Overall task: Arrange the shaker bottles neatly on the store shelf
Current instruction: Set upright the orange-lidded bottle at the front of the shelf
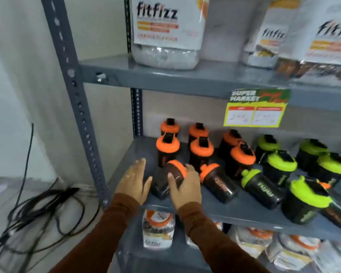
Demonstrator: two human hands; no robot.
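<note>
On the grey middle shelf (234,210) stand black shaker bottles with orange lids (167,144) at the left and with green lids (282,160) at the right. Three bottles lie on their sides near the front. My right hand (185,187) is wrapped around the leftmost fallen orange-lidded bottle (166,180), which is tilted with its lid pointing back right. My left hand (133,181) is spread open just left of that bottle's base, fingertips close to it. Another fallen orange-lidded bottle (218,182) and a fallen green-lidded bottle (261,187) lie to the right.
A grey perforated upright post (75,89) frames the shelf's left side. White fitfizz bags (165,30) sit on the upper shelf, and a price tag (256,108) hangs from its edge. Packaged jars (158,227) fill the shelf below. Black cables (37,205) lie on the floor at left.
</note>
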